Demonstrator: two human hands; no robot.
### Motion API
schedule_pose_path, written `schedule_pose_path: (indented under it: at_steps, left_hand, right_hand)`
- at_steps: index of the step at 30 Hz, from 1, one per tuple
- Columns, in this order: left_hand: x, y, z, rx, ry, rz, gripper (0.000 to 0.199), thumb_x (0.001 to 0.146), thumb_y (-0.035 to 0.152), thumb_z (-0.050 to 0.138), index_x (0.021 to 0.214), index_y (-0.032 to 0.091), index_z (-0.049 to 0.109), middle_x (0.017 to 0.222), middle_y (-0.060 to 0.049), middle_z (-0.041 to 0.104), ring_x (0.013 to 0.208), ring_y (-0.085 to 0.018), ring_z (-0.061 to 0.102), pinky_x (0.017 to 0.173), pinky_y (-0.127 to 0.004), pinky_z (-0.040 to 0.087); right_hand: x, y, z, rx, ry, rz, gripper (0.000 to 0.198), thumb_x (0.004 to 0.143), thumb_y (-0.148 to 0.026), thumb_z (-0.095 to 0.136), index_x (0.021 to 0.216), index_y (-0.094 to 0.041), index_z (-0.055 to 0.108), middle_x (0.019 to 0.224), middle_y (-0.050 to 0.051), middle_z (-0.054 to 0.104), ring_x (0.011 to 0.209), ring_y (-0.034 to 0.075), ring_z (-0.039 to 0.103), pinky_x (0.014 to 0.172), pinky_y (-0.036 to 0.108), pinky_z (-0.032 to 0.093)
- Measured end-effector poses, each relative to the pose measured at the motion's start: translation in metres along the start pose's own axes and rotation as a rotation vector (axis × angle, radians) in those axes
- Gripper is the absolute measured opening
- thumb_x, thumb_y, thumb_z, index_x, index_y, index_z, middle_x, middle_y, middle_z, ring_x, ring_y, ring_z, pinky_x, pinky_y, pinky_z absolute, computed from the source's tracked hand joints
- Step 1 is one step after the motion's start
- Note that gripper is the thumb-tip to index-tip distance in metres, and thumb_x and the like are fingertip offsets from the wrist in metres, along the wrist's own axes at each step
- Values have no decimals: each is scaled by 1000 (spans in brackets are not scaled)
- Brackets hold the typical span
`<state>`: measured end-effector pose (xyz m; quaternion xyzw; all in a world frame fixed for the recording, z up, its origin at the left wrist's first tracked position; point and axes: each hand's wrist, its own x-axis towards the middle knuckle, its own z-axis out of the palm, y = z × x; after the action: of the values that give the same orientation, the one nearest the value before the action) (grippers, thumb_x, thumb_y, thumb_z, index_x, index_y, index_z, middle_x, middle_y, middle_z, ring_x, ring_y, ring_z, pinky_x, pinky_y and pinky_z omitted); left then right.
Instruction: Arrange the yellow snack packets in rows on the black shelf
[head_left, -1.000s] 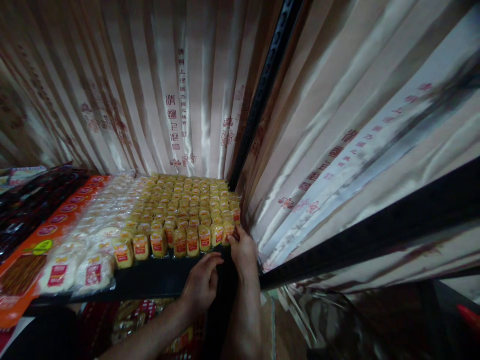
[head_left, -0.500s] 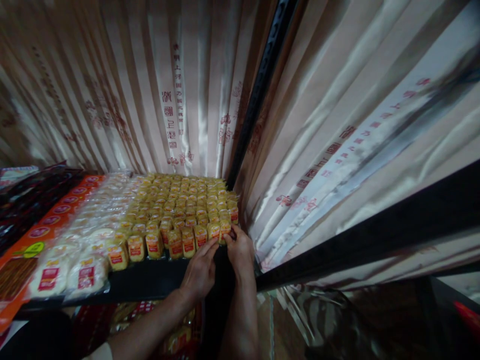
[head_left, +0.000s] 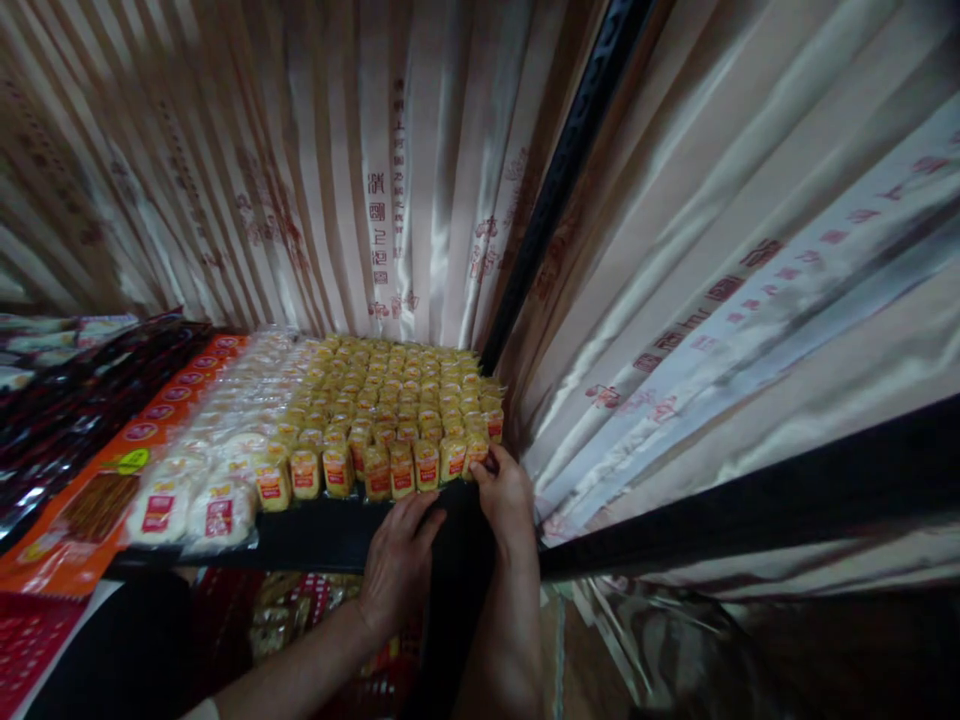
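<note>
Small yellow snack packets (head_left: pixel 397 400) with red and orange labels stand in tight rows on a black shelf (head_left: pixel 315 530). My right hand (head_left: pixel 508 500) is at the right end of the front row, its thumb and fingers closed on the side of the end snack packet (head_left: pixel 475 447). In front of the row, my left hand (head_left: pixel 399 550) rests its fingertips near the shelf edge below the packets, fingers stretched and holding nothing. Left of the yellow rows lie white round packets (head_left: pixel 219 515) in clear wrap with red labels.
An orange pack (head_left: pixel 97 505) and dark shiny packs (head_left: pixel 67 420) lie farther left. Pleated printed curtains (head_left: pixel 427 180) hang behind and to the right. A black upright post (head_left: pixel 562 170) stands at the back corner. More packets (head_left: pixel 281 615) sit below the shelf.
My left hand has drawn back from the front row and down toward the shelf edge. My right hand stays at the end packet. The view has shifted left.
</note>
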<state>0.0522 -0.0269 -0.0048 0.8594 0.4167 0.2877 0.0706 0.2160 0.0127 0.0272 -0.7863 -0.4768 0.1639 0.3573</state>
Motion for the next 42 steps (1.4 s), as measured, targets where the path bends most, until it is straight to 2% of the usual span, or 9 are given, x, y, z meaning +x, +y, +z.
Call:
schedule_pose_path:
  at_steps: [4,8,12,17,20,24,30,36,42]
  left_hand:
    - [-2,-7,6,117,-29,97,50,77,0,35,123,13,50,134,-9,46,126,-23,37,97,-39,43]
    - [17,-14,14,180,-58,212,48,82,8,36,129,9,43,137,-12,44,131,-25,31,100,-40,38]
    - [32,-14,18,240,-99,239,48,83,14,36,130,6,42,137,-13,43,130,-25,32,106,-42,28]
    - [33,-12,20,247,-63,236,46,85,14,32,128,7,44,137,-13,43,131,-23,31,108,-42,23]
    - [33,-13,21,211,-61,235,46,84,12,33,129,9,44,137,-11,44,131,-23,32,109,-42,23]
    - [35,-14,20,175,-50,221,45,84,12,36,127,7,46,136,-12,44,130,-24,33,109,-42,24]
    - [21,-14,16,122,16,235,42,83,8,36,122,11,50,134,-12,47,130,-24,33,104,-46,35]
    - [3,-17,19,87,22,82,54,80,3,31,133,13,38,135,-10,45,129,-22,35,101,-42,39]
    - [11,-24,24,77,33,99,57,78,3,33,135,12,36,134,-11,47,128,-22,37,101,-41,40]
  right_hand:
    - [0,-1,2,-45,25,13,36,78,-22,53,112,-12,60,95,10,69,85,19,64,77,28,48]
    - [1,0,6,-22,33,23,35,77,-21,53,111,-13,60,98,11,68,87,19,64,78,28,47]
    - [1,1,8,6,35,29,35,77,-22,53,111,-15,59,99,10,68,89,19,64,79,28,48]
    - [0,-1,4,75,24,-46,36,76,-31,55,106,-13,61,95,10,68,82,19,64,71,27,49]
    - [1,-2,7,26,38,-38,38,76,-38,56,102,-11,62,91,12,68,76,19,63,68,28,48]
    - [3,0,17,-93,110,-22,49,73,-41,59,108,-7,59,94,16,67,82,24,62,71,30,46]
    - [4,3,21,-101,135,-16,50,73,-40,59,110,-7,58,97,17,66,88,25,61,76,31,44]
    - [4,4,22,-104,137,-21,48,74,-42,58,107,-7,59,94,16,66,85,24,61,73,30,44]
    - [5,4,25,-137,156,-25,54,74,-43,60,112,-5,56,100,19,64,92,26,60,77,31,44]
